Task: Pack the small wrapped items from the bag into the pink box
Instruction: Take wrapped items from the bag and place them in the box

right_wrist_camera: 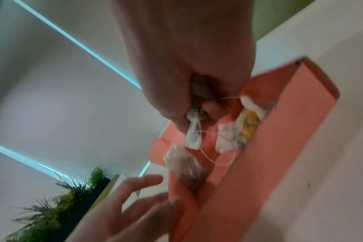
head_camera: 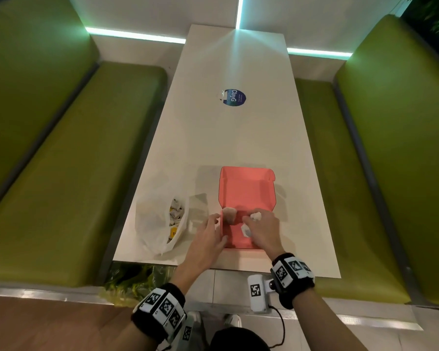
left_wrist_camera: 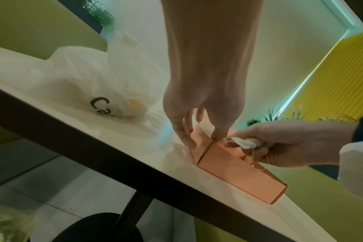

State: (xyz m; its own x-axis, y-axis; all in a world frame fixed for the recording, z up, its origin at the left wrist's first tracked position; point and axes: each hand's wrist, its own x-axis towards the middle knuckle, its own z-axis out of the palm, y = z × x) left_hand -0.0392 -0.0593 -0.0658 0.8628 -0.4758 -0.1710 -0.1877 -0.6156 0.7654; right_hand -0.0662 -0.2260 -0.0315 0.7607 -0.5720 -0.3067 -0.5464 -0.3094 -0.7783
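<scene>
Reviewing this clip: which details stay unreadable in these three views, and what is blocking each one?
- Head view: floor of the open pink cardboard box, near end covered by the right hand, so the packed count is unclear.
- Head view: contents of the white plastic bag; its folds hide most wrapped items.
- Left wrist view: black print on the bag, cut off by a crease.
- Right wrist view: the white wrapped item with string and the left hand are motion-blurred.

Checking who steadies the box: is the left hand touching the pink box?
Touching. In the left wrist view the left hand has its fingertips on the upper edge of the pink box; the head view agrees.
</scene>
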